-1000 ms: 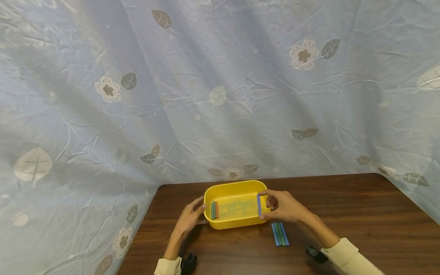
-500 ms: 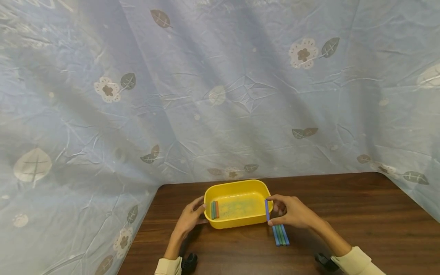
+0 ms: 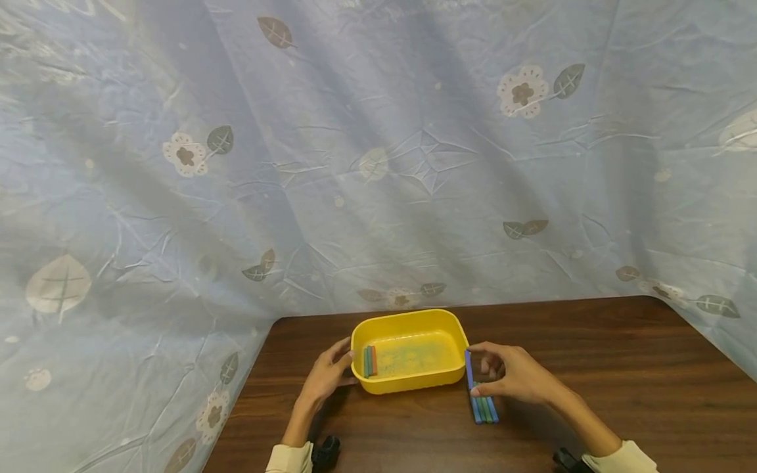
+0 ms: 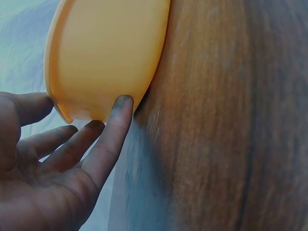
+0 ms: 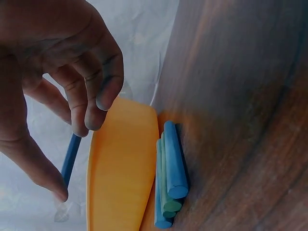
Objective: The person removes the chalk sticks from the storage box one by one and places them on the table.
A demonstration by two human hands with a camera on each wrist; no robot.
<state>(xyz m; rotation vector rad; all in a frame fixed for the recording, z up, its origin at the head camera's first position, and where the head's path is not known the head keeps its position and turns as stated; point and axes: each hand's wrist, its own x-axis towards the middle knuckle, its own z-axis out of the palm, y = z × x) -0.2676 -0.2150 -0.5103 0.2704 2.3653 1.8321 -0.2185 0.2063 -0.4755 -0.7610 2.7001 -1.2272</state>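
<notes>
A blue-violet chalk stick (image 3: 469, 369) is held lengthwise by my right hand (image 3: 513, 374), pinched between thumb and fingertip at its two ends. It is just off the right end of the yellow tray (image 3: 414, 381), raised over a row of blue and green chalk sticks (image 5: 175, 163) on the table. My left hand (image 3: 324, 373) touches the tray's left end. In the left wrist view its fairly straight fingers (image 4: 108, 144) rest against the outer wall, with the thumb tip at the rim. Green and orange chalk sticks (image 3: 370, 361) lie inside the tray's left end.
Greenish chalk dust marks the tray's floor. The dark wooden table (image 3: 591, 355) extends right of the tray and in front. Behind it hangs a pale blue patterned curtain (image 3: 378, 197). Black wrist bands sit near both sleeves.
My right hand has carried the blue-violet chalk from above the tray's right end out past its rim, rightward and toward me. The left hand stays at the tray.
</notes>
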